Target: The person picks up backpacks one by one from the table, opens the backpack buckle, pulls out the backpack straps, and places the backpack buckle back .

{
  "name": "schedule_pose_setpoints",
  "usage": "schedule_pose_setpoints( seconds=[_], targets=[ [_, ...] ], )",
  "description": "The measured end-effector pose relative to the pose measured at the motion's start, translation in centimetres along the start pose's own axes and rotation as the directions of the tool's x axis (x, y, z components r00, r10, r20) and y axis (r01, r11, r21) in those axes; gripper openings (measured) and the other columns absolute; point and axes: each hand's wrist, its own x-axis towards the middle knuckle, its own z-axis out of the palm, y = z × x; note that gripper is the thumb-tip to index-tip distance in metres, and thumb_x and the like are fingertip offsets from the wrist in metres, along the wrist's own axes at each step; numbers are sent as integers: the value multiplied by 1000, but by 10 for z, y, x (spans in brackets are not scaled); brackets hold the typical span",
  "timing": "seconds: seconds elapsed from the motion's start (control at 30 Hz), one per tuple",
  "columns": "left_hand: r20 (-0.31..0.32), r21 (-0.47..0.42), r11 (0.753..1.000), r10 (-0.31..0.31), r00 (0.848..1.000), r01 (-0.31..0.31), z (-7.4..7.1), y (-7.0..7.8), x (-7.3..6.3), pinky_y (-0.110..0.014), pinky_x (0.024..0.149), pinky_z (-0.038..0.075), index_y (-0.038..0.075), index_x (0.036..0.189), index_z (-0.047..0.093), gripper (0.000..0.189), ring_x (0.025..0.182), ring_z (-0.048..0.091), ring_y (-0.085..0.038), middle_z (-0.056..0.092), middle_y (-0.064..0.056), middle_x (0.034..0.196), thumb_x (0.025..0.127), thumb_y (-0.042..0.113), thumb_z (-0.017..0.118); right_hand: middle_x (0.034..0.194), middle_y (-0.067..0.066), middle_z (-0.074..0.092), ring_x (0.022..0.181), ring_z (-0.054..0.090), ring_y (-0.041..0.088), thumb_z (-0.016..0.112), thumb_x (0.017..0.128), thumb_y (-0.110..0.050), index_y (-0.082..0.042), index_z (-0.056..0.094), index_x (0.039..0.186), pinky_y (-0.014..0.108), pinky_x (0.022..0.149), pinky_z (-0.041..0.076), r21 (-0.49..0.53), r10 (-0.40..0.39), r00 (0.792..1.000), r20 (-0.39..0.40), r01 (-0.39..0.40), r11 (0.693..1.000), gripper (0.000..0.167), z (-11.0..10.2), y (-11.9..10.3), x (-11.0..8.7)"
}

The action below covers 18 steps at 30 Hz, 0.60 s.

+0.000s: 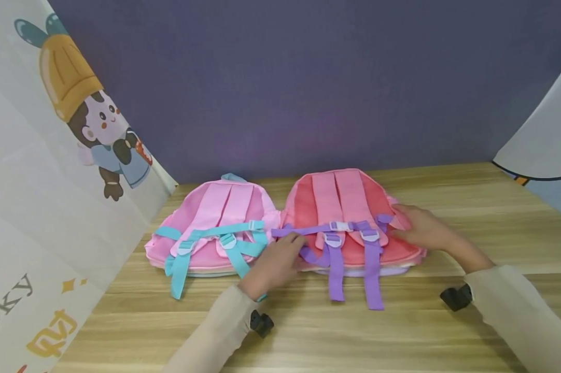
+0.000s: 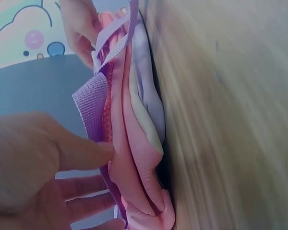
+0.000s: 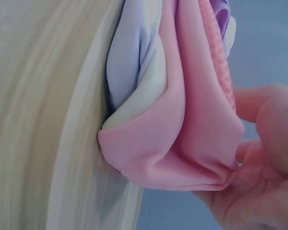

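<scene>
A coral-pink backpack lies on the wooden table with its shoulder straps facing up. Purple webbing and a pale buckle cross its lower part. My left hand is at its lower left side; in the left wrist view the thumb touches the pink edge, and the fairly straight fingers reach beside the purple strap. On the far right side, my right hand grips the backpack's side, thumb on the mesh back and fingers partly hidden around the pink fabric.
A lighter pink backpack with turquoise straps lies directly to the left, its side against the coral one. Behind the table stands a dark wall. Printed cartoon panels flank it on both sides.
</scene>
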Motion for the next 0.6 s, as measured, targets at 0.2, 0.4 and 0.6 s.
schedule_pose_setpoints(
  seconds=[0.2, 0.4, 0.6],
  targets=[
    [-8, -28, 999, -26, 1000, 26, -4, -10, -2, -37, 89, 52, 9, 121, 58, 33, 106, 61, -22, 61, -7, 119, 89, 2, 59, 130, 42, 44, 99, 56, 40, 59, 87, -12, 22, 33, 134, 60, 93, 43, -30, -29, 1000, 7, 30, 999, 64, 4, -8, 10],
    [-23, -66, 997, -42, 999, 41, -4, -20, -4, -36, 89, 51, 8, 121, 58, 33, 103, 61, -22, 61, -7, 117, 90, -2, 55, 132, 42, 42, 108, 52, 44, 59, 85, -10, 22, 34, 134, 61, 98, 39, -30, -41, 999, -2, 41, 999, 63, 9, -16, 18],
    [-18, -134, 988, -73, 997, 70, -7, -26, -7, -38, 89, 51, 7, 118, 58, 34, 101, 60, -22, 61, -8, 116, 88, -7, 55, 131, 43, 41, 124, 39, 55, 59, 84, -8, 23, 35, 132, 63, 103, 32, -26, -63, 998, 4, 63, 998, 62, 13, -20, 25]
  ],
)
